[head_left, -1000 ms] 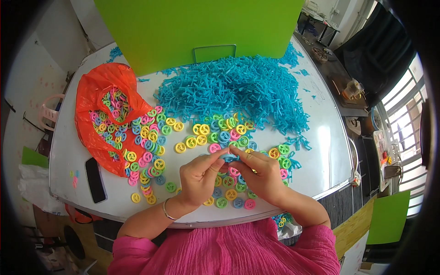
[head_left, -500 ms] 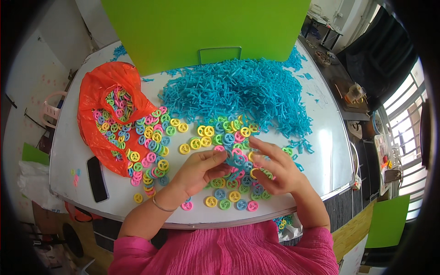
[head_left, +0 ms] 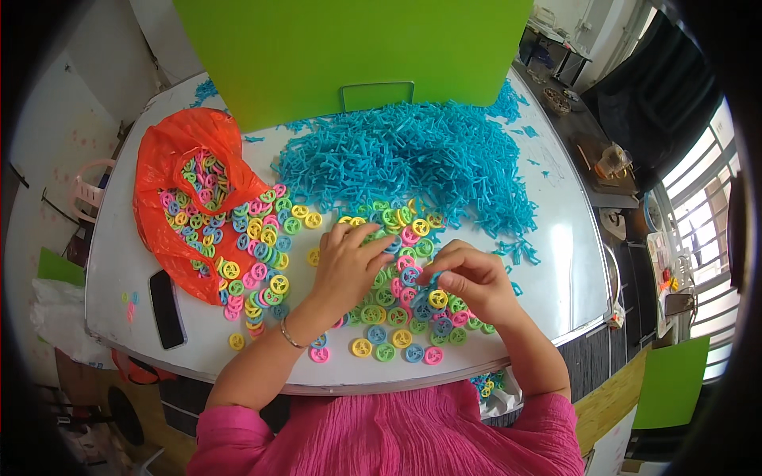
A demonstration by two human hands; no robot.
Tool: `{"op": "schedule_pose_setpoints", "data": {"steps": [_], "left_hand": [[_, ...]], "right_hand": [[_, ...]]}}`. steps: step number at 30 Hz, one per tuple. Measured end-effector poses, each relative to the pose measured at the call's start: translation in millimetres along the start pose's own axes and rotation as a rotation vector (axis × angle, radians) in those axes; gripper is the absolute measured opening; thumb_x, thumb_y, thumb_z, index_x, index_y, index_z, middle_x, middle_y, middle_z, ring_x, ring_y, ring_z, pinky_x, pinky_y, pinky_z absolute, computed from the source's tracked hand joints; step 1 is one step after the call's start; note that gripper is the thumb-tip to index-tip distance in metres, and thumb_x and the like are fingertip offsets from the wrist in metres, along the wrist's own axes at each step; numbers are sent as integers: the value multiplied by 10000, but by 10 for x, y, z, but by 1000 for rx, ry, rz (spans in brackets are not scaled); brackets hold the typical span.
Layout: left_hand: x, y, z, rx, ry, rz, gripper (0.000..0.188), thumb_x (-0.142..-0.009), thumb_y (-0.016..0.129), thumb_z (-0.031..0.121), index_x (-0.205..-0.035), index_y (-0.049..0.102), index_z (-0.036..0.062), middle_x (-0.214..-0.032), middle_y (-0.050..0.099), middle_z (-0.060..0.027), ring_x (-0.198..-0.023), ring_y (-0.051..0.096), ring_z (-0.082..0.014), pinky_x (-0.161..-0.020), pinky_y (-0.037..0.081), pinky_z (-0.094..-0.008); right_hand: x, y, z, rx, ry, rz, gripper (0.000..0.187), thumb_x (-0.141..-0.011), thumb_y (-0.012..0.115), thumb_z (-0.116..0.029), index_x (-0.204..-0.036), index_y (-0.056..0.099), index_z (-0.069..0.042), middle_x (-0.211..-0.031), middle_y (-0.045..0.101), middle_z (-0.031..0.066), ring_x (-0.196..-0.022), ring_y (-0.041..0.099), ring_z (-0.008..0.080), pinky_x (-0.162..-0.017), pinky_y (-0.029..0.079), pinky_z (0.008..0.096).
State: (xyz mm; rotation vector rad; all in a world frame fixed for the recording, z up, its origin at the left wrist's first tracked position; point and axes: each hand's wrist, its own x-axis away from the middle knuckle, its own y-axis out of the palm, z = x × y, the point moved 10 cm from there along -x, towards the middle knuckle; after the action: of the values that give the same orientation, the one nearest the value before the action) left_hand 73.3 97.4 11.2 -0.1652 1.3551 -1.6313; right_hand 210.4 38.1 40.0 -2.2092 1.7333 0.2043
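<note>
Small plastic wheels (head_left: 373, 314) in yellow, pink, green and blue lie spread in front of me. My left hand (head_left: 347, 268) reaches palm down over them, fingers stretched out and apart, the tips close to a blue wheel; what lies under the palm is hidden. To its right, my right hand (head_left: 476, 282) is closed, thumb and forefinger pinching a small blue plastic piece (head_left: 434, 279) just above the wheels. Its full shape is partly covered by the fingers. Beyond both hands rises a big heap of thin blue plastic pieces (head_left: 405, 155).
An orange-red plastic bag (head_left: 163, 147) spilling more wheels lies at the left. A black phone (head_left: 167, 309) rests near the left front edge of the white table (head_left: 556, 293). A large green panel with a metal handle (head_left: 357, 51) stands behind the heap.
My left hand has left the blue pieces in front of me and stretched forward over the wheels. My right hand, spread before, has closed in a pinch on a blue piece.
</note>
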Motion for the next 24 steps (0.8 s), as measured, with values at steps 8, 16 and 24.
{"op": "schedule_pose_setpoints", "data": {"steps": [8, 16, 24], "left_hand": [[273, 137, -177, 918, -471, -65, 179, -807, 729, 38, -980, 709, -1, -789, 686, -61, -654, 601, -71, -550, 460, -215], [245, -34, 0, 943, -279, -3, 194, -847, 655, -51, -1034, 688, -12, -868, 695, -75, -757, 649, -101, -652, 512, -210], [312, 117, -64, 1227, -441, -27, 180, -848, 654, -48, -1021, 687, -9, -850, 688, -79, -775, 663, -119, -665, 532, -240]], "right_hand": [[41, -1, 467, -243, 319, 170, 258, -936, 609, -113, -1167, 642, -4, -1002, 633, 53, -849, 631, 114, -775, 492, 249], [113, 128, 688, -406, 546, 245, 259, -943, 592, -109, -1162, 644, 20, -948, 673, 70, -810, 613, 104, -744, 498, 242], [17, 79, 447, -132, 319, 248, 235, -884, 668, -83, -1101, 678, 7, -891, 690, 56, -729, 598, 61, -615, 471, 193]]}}
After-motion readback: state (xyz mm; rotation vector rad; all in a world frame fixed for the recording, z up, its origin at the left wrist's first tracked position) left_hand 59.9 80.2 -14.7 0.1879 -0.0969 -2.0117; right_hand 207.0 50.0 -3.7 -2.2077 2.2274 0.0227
